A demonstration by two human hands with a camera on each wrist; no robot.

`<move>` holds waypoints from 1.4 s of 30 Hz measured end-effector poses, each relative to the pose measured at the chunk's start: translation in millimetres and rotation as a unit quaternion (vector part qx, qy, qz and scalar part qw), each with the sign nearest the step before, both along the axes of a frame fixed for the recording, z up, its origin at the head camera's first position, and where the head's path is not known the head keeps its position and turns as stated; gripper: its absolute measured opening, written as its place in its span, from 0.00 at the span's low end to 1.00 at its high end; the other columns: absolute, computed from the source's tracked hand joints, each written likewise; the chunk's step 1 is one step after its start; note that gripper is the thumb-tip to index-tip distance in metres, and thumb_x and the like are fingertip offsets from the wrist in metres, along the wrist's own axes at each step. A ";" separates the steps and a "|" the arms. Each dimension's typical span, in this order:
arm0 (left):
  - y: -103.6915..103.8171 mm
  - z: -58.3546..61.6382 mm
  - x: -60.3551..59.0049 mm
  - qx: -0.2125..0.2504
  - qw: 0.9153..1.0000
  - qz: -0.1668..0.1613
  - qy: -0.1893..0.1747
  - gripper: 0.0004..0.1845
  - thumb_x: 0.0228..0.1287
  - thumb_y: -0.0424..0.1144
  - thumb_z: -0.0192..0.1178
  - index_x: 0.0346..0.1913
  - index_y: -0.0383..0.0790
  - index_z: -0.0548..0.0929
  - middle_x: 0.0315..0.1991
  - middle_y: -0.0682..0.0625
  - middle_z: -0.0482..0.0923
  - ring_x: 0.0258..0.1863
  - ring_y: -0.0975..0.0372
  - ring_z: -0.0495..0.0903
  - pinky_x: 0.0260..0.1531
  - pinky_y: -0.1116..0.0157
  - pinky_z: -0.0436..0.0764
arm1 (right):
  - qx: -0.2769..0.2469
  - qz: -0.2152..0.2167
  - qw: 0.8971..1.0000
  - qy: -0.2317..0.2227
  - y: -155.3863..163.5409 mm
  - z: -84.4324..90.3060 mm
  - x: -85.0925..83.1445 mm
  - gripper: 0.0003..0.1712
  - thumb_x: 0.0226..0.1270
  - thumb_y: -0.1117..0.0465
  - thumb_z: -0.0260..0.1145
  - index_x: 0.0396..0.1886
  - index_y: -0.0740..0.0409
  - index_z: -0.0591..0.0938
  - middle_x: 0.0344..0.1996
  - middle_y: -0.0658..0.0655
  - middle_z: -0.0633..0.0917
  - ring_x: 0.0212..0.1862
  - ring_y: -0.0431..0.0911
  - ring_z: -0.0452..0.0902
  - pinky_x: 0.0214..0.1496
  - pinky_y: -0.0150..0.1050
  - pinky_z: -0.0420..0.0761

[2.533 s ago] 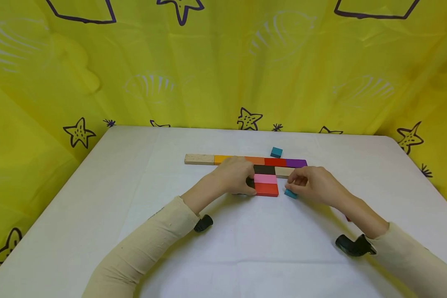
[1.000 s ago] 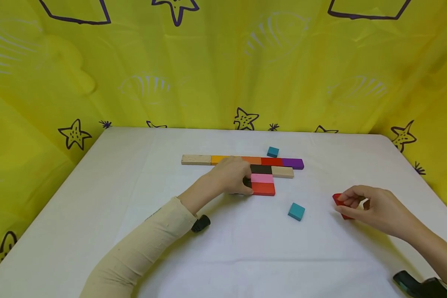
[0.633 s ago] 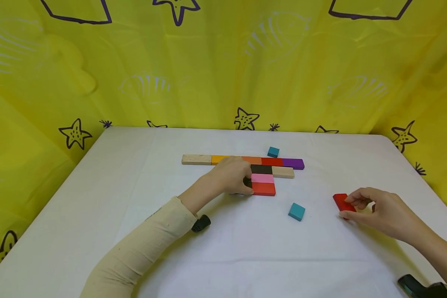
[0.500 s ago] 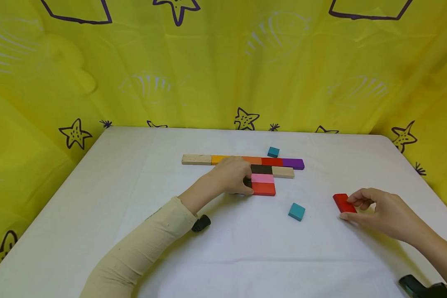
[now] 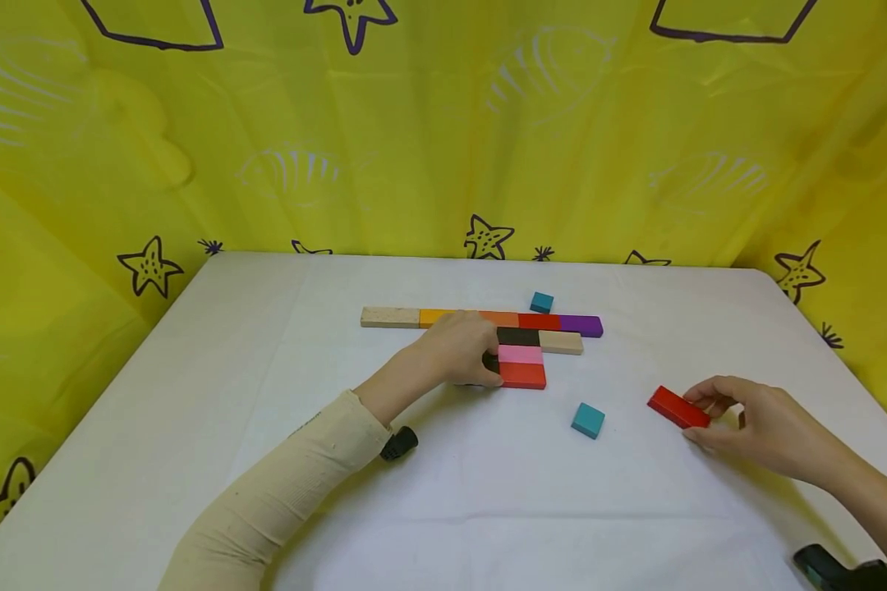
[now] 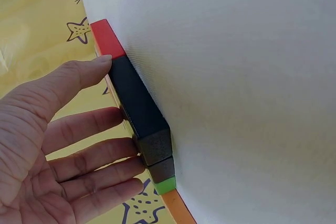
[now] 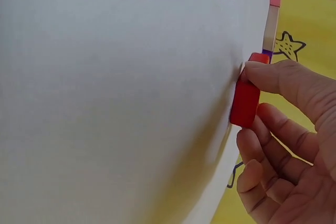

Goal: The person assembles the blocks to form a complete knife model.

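In the middle of the table, my left hand [image 5: 461, 345] rests on a flat layout of coloured wooden blocks. Its thumb touches a black block [image 6: 139, 98] beside a red block [image 6: 108, 38], and its fairly straight fingers lie along the other side. A pink block [image 5: 521, 355] borders that red one. To the right, my right hand [image 5: 757, 419] pinches a loose red block [image 7: 245, 100] between thumb and fingers, close above the cloth. A teal block [image 5: 587, 420] lies between the hands. The left hand hides part of the layout.
Behind the hand runs a row with plain wood [image 5: 390, 317], orange, red and purple blocks [image 5: 581, 326]. A small teal block [image 5: 542, 302] sits behind it. The white tabletop [image 5: 429, 525] meets a yellow curtain [image 5: 414, 123] at the back.
My right hand let go of the teal block near the layout, moved right and took hold of the red block. That block has since turned and shifted slightly left. The left hand stays put.
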State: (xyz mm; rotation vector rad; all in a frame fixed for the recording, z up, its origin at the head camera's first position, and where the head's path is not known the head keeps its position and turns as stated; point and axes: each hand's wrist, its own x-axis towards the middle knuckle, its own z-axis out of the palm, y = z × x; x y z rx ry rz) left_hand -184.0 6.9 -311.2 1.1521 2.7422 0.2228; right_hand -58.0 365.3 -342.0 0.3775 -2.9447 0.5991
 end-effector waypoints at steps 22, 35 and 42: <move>0.8 -0.4 0.0 -0.003 1.000 0.003 0.000 0.15 0.53 0.53 0.70 0.28 0.45 0.85 0.24 0.54 0.72 0.27 0.63 0.69 0.25 0.69 0.63 | -0.021 0.007 0.999 -0.024 -2.9 -1.2 -5.1 0.21 0.46 0.59 0.79 0.40 0.52 0.81 0.28 0.45 0.79 0.30 0.34 0.73 0.34 0.26 0.74; 1.0 -1.6 -0.8 -0.004 1.000 0.003 0.002 0.15 0.52 0.53 0.70 0.30 0.45 0.87 0.25 0.54 0.74 0.27 0.63 0.69 0.25 0.69 0.63 | -0.020 0.019 0.999 -0.042 -33.6 6.3 -25.3 0.21 0.47 0.61 0.78 0.42 0.56 0.81 0.31 0.48 0.79 0.34 0.42 0.74 0.37 0.29 0.77; 1.1 -1.1 -0.9 -0.005 1.000 0.006 -0.004 0.15 0.53 0.54 0.70 0.30 0.45 0.86 0.25 0.54 0.74 0.28 0.63 0.70 0.26 0.69 0.64 | -0.020 0.040 0.998 -0.033 -49.6 6.1 -36.1 0.20 0.47 0.64 0.77 0.42 0.56 0.81 0.30 0.47 0.79 0.34 0.42 0.74 0.37 0.30 0.78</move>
